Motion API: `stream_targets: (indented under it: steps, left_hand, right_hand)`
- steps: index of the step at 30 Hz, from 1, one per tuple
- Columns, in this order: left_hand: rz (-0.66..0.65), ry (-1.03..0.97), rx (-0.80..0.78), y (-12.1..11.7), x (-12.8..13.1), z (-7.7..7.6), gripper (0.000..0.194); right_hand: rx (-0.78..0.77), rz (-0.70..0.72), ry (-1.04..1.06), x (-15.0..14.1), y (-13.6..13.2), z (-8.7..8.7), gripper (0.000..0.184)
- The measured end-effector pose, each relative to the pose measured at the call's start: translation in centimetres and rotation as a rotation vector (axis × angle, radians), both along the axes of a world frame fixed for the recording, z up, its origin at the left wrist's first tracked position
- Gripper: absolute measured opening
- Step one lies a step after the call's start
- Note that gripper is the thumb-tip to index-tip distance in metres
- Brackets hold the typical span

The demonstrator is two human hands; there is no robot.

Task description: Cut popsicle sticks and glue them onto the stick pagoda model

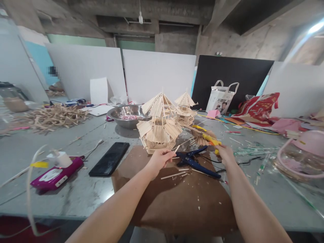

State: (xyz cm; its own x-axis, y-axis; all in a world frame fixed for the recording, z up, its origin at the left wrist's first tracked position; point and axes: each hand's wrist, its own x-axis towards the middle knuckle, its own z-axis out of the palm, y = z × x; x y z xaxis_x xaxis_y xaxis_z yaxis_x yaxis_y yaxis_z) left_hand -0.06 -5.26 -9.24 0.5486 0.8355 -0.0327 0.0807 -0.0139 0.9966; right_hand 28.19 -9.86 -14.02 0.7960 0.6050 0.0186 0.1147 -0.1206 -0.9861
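My left hand [162,161] is closed in a pinch on a short wooden stick [177,148], just in front of a pagoda model [160,133] built of thin sticks. My right hand [225,154] grips the rear of a yellow glue gun [211,139], whose front points left toward the models. Between my hands lie dark blue pliers [193,162] with their handles spread, on a brown board [174,199]. Several cut sticks [173,176] are scattered beside them. A second, smaller pagoda [186,109] stands behind the first.
Left of the board are a black phone [109,159] and a purple power strip [57,172] with a white plug. A metal bowl [129,123] and a stick pile [54,118] sit farther back. To the right are clear glue sticks [249,151], a pink-handled container [301,155] and a white bag [219,98].
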Motion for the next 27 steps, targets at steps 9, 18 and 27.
stream_targets:
  steps: [9,18,27]
  left_hand:
    - [-0.093,-0.131,-0.261,0.5,-0.1,-0.7,0.024]
    - [-0.089,-0.134,-0.306,0.9,-0.1,-1.0,0.025]
    - [-0.080,-0.204,-0.405,1.2,-0.3,-0.8,0.025]
  right_hand:
    - [0.177,0.097,0.358,-1.2,-0.5,2.1,0.006]
    - [0.362,0.045,0.398,-2.5,-0.5,2.8,0.019]
    - [0.308,0.580,0.188,-6.3,-2.3,4.2,0.007]
